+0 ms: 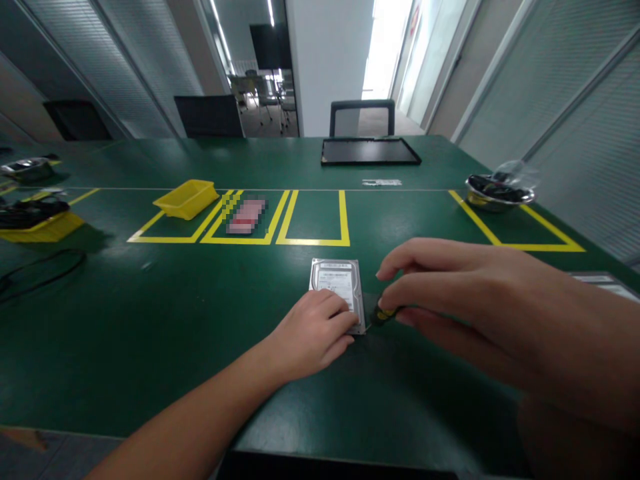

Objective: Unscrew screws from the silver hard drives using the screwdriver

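Observation:
A silver hard drive with a white label lies flat on the green table, a little right of the middle. Curled over its near end, my left hand grips it and covers part of the label. From the right, my right hand holds a small black and yellow screwdriver by its handle, between fingertips and thumb. The screwdriver's thin shaft points left at the drive's near right corner; whether the tip touches it I cannot tell. Most of the handle is hidden behind my fingers.
Beyond the drive, yellow tape outlines mark the table. A yellow tray and a blurred pink item stand there. At right is a metal bowl of dark parts; at left, a yellow bin and a black cable. A black-framed panel lies farther back.

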A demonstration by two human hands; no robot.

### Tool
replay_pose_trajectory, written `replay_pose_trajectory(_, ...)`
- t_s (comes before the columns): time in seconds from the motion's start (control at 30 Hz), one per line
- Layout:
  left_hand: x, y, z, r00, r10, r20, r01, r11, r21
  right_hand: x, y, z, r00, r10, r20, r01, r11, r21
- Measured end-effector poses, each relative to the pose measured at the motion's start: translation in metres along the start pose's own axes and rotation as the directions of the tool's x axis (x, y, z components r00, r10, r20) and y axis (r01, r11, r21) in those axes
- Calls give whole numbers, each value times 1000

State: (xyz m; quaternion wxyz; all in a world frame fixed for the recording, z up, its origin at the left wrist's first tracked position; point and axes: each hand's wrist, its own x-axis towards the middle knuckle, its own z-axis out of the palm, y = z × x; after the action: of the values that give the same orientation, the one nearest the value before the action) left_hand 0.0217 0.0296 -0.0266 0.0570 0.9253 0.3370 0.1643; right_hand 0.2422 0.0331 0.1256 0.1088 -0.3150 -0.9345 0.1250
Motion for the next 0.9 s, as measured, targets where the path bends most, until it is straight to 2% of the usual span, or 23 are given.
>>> replay_pose_trajectory(0.2,2,0,0,1000,-2,-4,2,1000,-20,-1,4,0,1000,-29,7,29,1000,-12)
replay_pose_trajectory(0.37,2,-1,1,1000,-2,-9,2,1000,-30,1,7,0,994,-100,-44,98,995,-32)
replay_pose_trajectory(0.67,1,-3,2,1000,3,0,-3,1000,-23,-2,12,2,988,-135,-78,129,989,-77)
replay_pose_trajectory(0.9,1,0,3,1000,-3,4,3,1000,-22,-6,13,4,996,-37,-75,26,989,-149)
